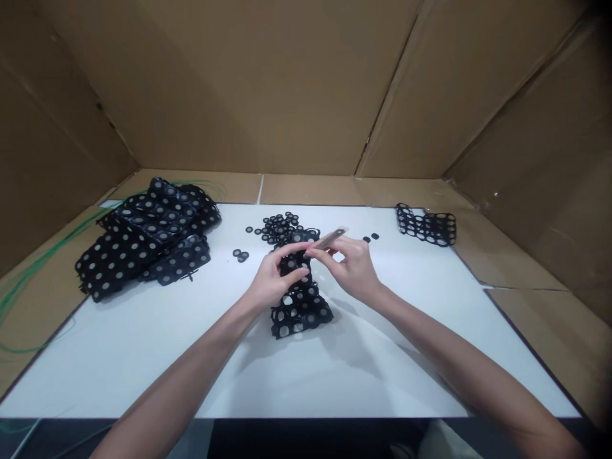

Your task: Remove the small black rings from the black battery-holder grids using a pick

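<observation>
head: left grip point(280, 280) pinches black grid point(301, 312) (holed plastic), right grip point(347, 268) pinches tan stick point(329, 239)

Gap between the black cell-holder pile point(143, 242) and far holder strip point(425, 226), loose black rings point(277, 228) blocking it

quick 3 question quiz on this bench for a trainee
1. Which hand holds the slim flat tool, the left hand or the right hand?
2. True or false: the left hand is touching the black lattice strip.
3. Seen from the person's viewpoint, on which side of the hands is the big heap of black lattice panels?

Key:
1. The right hand
2. True
3. The left side
</observation>
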A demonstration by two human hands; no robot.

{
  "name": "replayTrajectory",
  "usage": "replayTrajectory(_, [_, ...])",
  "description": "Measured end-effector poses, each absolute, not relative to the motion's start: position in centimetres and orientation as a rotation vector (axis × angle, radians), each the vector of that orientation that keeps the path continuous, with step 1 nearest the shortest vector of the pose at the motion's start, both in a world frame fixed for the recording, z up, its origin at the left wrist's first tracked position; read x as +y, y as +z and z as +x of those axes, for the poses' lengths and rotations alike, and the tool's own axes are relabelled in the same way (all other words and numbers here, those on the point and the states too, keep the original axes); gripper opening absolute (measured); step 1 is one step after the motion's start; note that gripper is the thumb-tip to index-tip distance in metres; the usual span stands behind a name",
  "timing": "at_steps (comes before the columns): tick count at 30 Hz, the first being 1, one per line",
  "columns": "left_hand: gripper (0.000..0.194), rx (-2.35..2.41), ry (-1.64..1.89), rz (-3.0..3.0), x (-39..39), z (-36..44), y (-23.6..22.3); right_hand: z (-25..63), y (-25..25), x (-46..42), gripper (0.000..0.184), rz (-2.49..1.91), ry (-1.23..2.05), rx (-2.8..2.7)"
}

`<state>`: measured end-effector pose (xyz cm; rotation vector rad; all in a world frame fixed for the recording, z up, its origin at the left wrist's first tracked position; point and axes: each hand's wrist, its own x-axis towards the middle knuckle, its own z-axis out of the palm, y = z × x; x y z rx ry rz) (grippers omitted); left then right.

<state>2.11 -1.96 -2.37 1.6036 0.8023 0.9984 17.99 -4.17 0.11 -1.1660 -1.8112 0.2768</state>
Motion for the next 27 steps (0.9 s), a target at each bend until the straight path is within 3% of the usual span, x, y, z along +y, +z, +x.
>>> replayTrajectory(6, [0.039,0.802,1.004,1.604,-1.6,2.0,-2.7,17.7,-0.8,-3.8,0.020,-1.154,0.296,-1.861])
replayTrajectory(14, [0.053,0.866,0.958,1.619,-1.2,1.9,-2.5,18.7,1.1,-3.7,0.020,-1.138,0.628,-1.496])
replayTrajectory(20, [0.066,0.819,0.887,1.556,-0.6,1.8,-3.5,19.6,2.3,-3.6,0.017,-1.084,0.586,-1.335])
replayTrajectory(27, [0.048,0.959,0.957,1.442,-0.6,2.0,-4.3,19.3,0.9,-3.0,0.023,-1.173,0.622,-1.479])
